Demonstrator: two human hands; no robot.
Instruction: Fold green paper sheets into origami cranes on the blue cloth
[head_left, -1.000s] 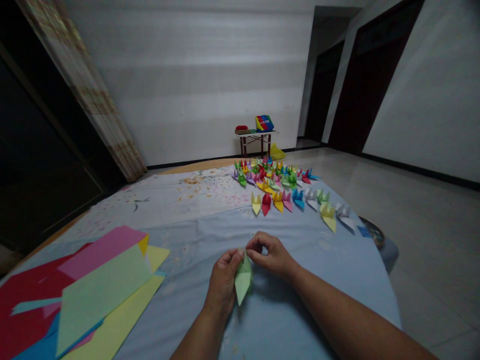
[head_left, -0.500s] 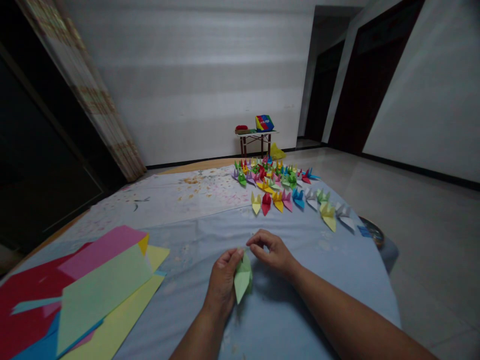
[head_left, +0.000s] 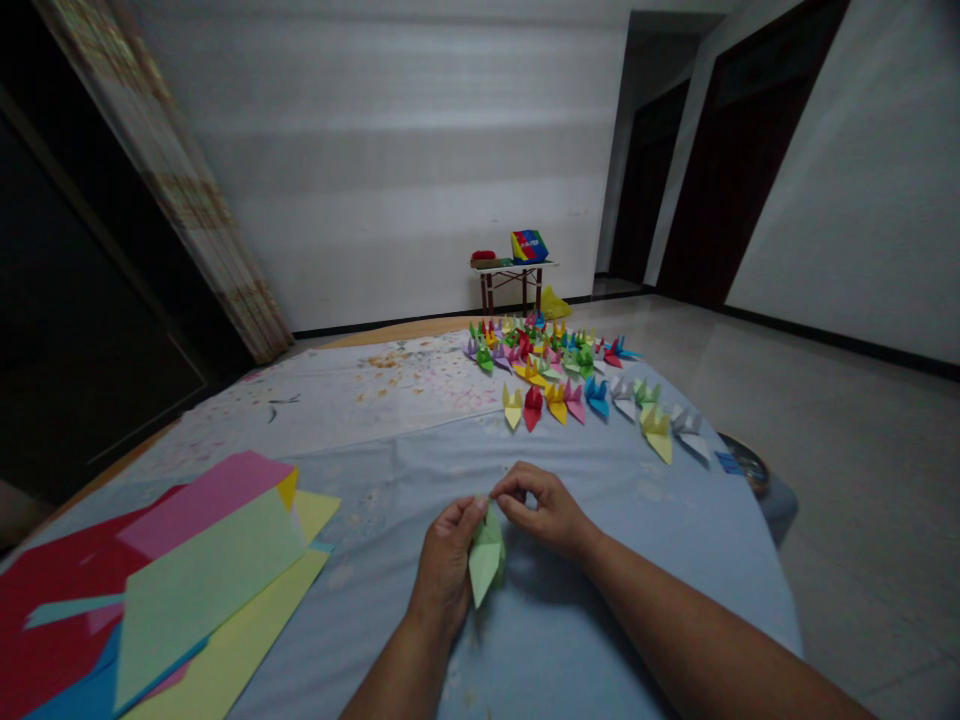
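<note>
A light green origami crane (head_left: 486, 562) is pinched in my left hand (head_left: 448, 555), its pointed wing hanging down toward me. Thumb and fingers of that hand close on its upper left side. My right hand (head_left: 544, 508) has its thumb and index finger pinched together at the crane's far upper tip; the tip itself is mostly hidden by the fingertips. The crane is held just above the blue-grey tablecloth (head_left: 390, 500).
At left lies a stack of coloured paper, a pale green sheet (head_left: 214, 570) on top. Several finished paper cranes (head_left: 555, 402) stand in rows at the far right. Behind the table is a small stand (head_left: 517, 268) with a colourful box (head_left: 529, 246). The table's curved edge runs along the right.
My right hand has shifted slightly left, and its fingertips have closed on the crane's upper tip. The left hand and crane have barely moved.
</note>
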